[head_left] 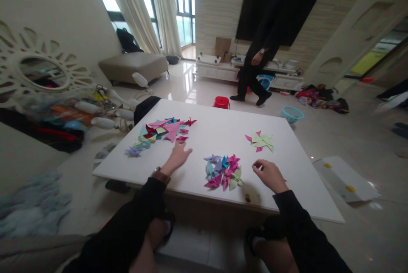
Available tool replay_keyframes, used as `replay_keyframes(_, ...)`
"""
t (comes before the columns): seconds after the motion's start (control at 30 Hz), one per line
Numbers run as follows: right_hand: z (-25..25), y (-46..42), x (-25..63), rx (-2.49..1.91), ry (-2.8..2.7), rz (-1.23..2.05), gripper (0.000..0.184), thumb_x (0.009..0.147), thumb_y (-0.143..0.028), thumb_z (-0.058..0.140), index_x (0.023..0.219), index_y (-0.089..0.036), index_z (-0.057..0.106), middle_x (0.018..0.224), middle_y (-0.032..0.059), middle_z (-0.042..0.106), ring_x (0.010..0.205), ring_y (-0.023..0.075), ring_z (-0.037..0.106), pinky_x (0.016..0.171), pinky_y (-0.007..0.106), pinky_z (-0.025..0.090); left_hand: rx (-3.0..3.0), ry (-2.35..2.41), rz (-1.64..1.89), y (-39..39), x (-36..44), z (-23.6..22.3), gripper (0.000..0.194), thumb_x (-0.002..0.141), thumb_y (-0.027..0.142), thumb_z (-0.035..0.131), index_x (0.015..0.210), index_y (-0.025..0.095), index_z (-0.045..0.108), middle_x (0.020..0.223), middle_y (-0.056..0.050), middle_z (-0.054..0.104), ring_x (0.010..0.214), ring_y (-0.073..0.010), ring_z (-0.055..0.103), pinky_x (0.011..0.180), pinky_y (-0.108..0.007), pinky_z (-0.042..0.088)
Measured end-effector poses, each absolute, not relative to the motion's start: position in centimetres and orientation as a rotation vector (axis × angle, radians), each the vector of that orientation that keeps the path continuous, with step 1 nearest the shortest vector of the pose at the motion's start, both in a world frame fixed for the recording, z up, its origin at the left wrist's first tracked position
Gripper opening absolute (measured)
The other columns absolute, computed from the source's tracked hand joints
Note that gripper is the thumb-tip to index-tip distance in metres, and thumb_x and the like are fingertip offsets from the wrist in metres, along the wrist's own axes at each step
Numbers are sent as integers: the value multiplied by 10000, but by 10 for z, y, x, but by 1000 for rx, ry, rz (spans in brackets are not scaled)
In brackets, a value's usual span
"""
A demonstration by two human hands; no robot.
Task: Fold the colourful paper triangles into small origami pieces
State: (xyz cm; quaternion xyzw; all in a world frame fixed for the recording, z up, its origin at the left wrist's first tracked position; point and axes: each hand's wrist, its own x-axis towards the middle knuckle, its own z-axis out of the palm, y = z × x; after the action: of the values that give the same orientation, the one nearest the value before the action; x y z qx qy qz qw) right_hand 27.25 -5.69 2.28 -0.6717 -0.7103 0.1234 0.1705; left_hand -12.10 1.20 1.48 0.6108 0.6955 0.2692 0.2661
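had my left hand [178, 157] kinda wide by the paper pile [173, 130], right hand [269, 174] pinched narrow, couldn't tell if holding anything, paper cranes [228, 177] clustered between them on the white table [219, 130]

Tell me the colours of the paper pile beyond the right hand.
Light green and pink; the paper pile shows in the head view.

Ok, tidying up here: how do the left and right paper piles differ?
The left pile is larger, the right pile smaller. The left pile mixes red, blue, pink and green; the right pile shows just green and pink. Both are paper and lie on the table.
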Motion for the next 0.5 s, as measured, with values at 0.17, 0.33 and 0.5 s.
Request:
replay_keyframes(0.17, 40, -56, 239, -1546, -1848, 407, 235, 931, -390, 566, 998, -203, 691, 995, 81, 696, 790, 203, 643, 663, 325, 496, 2163, 1250, 783, -44, -29, 19, 417, 836, 254, 640, 1247, 202, 591, 1379, -164, 502, 1357, -314, 458, 1184, -483, 366)
replay_keyframes(0.33, 49, -58, 211, -1394, -1933, 438, 225, 962, -378, 572, 1079, -221, 684, 1007, 79, 652, 892, 218, 631, 667, 317, 506, 2256, 1044, 703, -60, 8, 28, 599, 828, 210, 630, 1405, 260, 480, 1435, -148, 482, 1380, -324, 451, 1175, -515, 373)
replay_keyframes(0.5, 45, -56, 207, -1398, -2049, 383, 143, 965, -316, 585, 976, -215, 686, 919, 66, 651, 935, 235, 614, 812, 369, 506, 2313, 1007, 655, -58, 13, 31, 615, 850, 190, 578, 1443, 225, 419, 1487, -157, 432, 1435, -308, 401, 1207, -465, 345)
